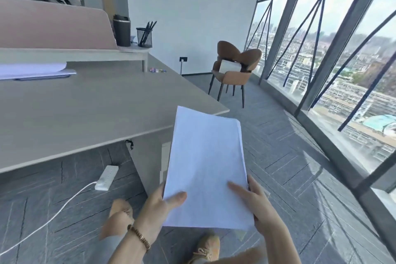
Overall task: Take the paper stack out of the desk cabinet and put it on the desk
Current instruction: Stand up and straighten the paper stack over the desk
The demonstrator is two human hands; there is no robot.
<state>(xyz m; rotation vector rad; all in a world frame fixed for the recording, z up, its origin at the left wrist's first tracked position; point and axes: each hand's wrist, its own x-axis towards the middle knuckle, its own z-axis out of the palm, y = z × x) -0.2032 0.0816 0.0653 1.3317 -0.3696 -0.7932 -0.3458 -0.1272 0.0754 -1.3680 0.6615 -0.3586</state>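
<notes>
A white paper stack [205,167] is held in the air just off the near right corner of the grey desk [96,109], its far edge overlapping the desk corner in view. My left hand [162,206] grips the stack's lower left edge, thumb on top. My right hand [257,201] grips the lower right edge, thumb lying across the top sheet. The desk cabinet [150,161] stands under the desk behind the stack, mostly hidden by the paper; I cannot tell whether its door is open.
More papers [32,70] lie at the desk's far left. A pen holder [144,37] and a dark cup [122,31] stand on the raised shelf. A power strip [106,177] with a white cable lies on the floor. A brown chair [233,70] stands by the glass wall.
</notes>
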